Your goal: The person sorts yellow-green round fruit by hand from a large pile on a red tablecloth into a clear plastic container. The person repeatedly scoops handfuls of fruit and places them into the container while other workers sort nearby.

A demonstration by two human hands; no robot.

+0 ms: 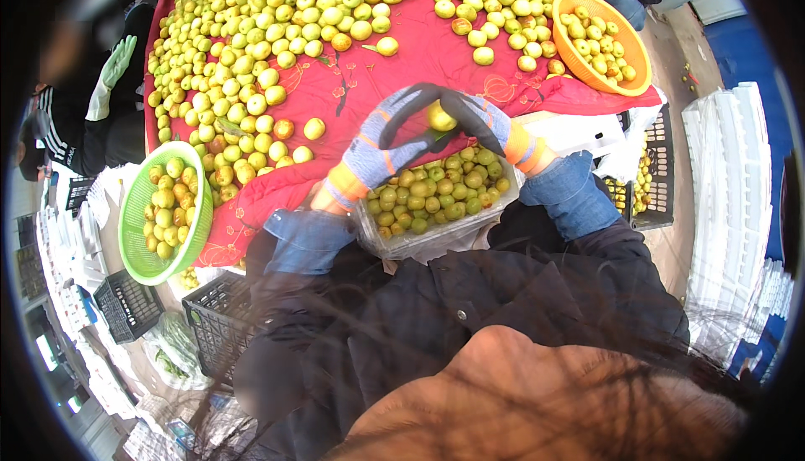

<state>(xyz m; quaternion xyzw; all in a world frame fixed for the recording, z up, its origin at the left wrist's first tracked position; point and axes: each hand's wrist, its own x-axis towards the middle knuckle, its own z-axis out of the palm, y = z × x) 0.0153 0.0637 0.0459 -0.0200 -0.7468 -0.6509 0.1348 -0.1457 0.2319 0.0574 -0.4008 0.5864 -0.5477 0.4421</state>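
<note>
My left hand (383,140) and my right hand (487,123) wear grey-and-purple knit gloves with dark coated palms and orange-yellow cuffs. Their fingertips meet around one yellow-green jujube (441,117), held in the air between them. A dark green leaf shows just under this fruit. Right below my hands, a plastic-lined white box (434,240) rests close to my lap. It is filled with small jujubes (434,194), green with some brown patches. Beyond my hands spreads a red cloth (402,62) with a floral pattern, partly covered by a big heap of jujubes (264,40).
A green basket (129,209) of jujubes stands left, an orange basket (569,40) of them right. Black crates (217,310) sit low on the left; another crate (660,172) is at right beside stacked white foam boxes (729,209). At far left shows a co-worker's gloved hand (113,71).
</note>
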